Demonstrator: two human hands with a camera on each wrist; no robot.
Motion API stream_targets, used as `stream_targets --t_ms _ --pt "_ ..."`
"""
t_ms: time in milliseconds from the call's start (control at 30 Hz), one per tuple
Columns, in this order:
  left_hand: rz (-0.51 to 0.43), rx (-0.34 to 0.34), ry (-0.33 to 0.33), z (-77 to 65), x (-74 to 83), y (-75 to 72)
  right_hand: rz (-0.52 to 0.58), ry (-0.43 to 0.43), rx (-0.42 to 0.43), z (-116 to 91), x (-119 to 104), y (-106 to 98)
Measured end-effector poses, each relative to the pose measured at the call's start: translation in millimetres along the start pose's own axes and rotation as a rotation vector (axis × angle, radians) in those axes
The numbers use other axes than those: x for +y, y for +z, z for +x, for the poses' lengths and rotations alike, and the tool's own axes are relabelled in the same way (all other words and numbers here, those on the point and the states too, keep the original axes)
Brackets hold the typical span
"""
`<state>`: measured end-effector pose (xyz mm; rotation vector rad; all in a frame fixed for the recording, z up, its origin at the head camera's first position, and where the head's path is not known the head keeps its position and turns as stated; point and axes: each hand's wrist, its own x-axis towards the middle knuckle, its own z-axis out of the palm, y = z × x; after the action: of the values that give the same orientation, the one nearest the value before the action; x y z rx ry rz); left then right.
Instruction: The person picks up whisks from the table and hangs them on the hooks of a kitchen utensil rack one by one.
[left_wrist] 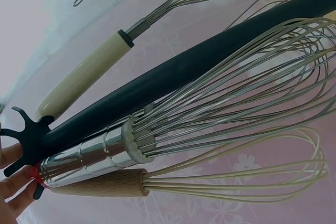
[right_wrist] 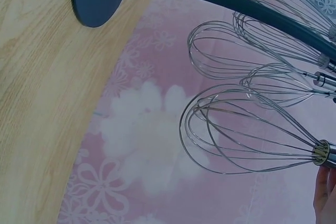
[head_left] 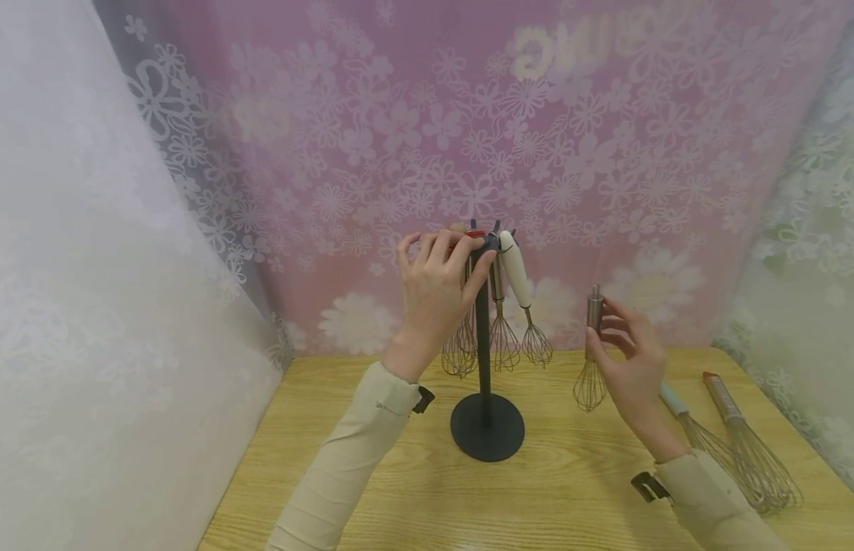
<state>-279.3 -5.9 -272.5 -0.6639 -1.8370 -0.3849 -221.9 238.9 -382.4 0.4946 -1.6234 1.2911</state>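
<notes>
My left hand (head_left: 437, 279) grips the top of a black stand (head_left: 484, 329), thumb on the near side and fingers over the hooks. From those hooks hang several whisks. One has a white handle (head_left: 515, 268); in the left wrist view, a steel-handled whisk (left_wrist: 86, 158) with a red end hangs beside a wooden-handled whisk (left_wrist: 105, 183). To the right of the stand, my right hand (head_left: 630, 352) pinches a small steel whisk (head_left: 595, 314) by its handle, wires down, above the table. Its loop end points up.
Two larger whisks lie at the table's right side, one with a pale blue handle (head_left: 673, 399), the other with a red-tipped handle (head_left: 723, 398). The round black base (head_left: 487, 444) stands on the wooden table (head_left: 399, 490). Behind hangs a pink floral curtain (head_left: 372, 153).
</notes>
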Motion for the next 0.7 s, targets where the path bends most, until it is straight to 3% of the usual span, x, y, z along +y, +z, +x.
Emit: stream_targets --t_ms 700 --pt "0.006 0.005 0.006 0.0 -0.5 0.7 0.057 -0.004 -0.04 13.0 -11.3 25.2"
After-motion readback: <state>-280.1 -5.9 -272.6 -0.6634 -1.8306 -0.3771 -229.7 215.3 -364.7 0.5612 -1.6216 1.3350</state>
